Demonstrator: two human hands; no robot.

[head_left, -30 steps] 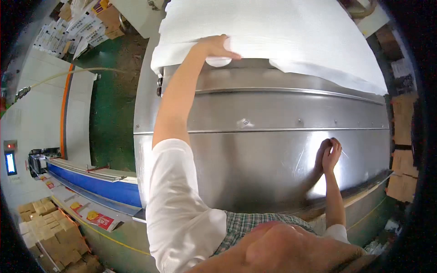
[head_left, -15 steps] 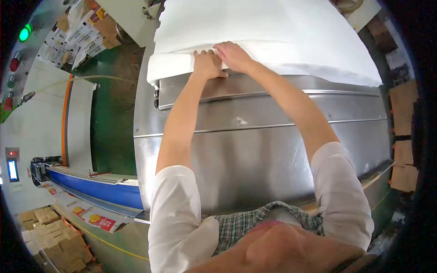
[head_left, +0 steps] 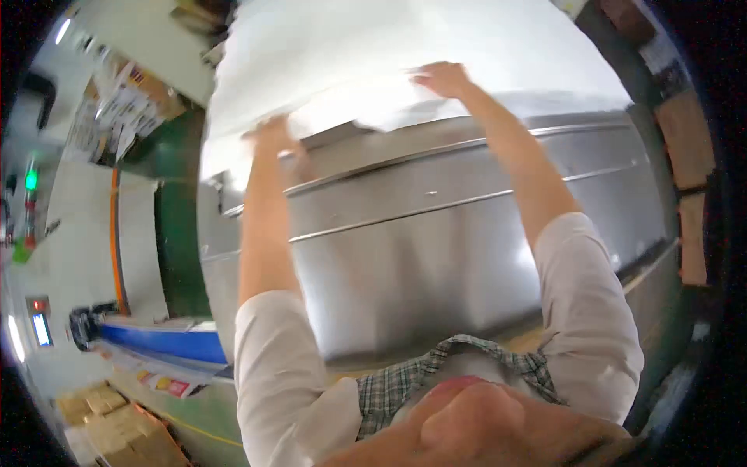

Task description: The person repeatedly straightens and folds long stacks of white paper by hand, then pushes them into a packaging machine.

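Head view: white sheeting (head_left: 405, 39) beneath both hands (head_left: 445, 80).

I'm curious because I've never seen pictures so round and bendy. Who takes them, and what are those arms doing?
There's no robot here: those are a person's own arms. One camera, worn on the person's head, takes every picture, looking forward and down. White sheeting lies over the far part of a shiny metal surface. The left hand and right hand are apart, both at the sheeting's near part. They're blurry, so I can't tell whether either one grips it.
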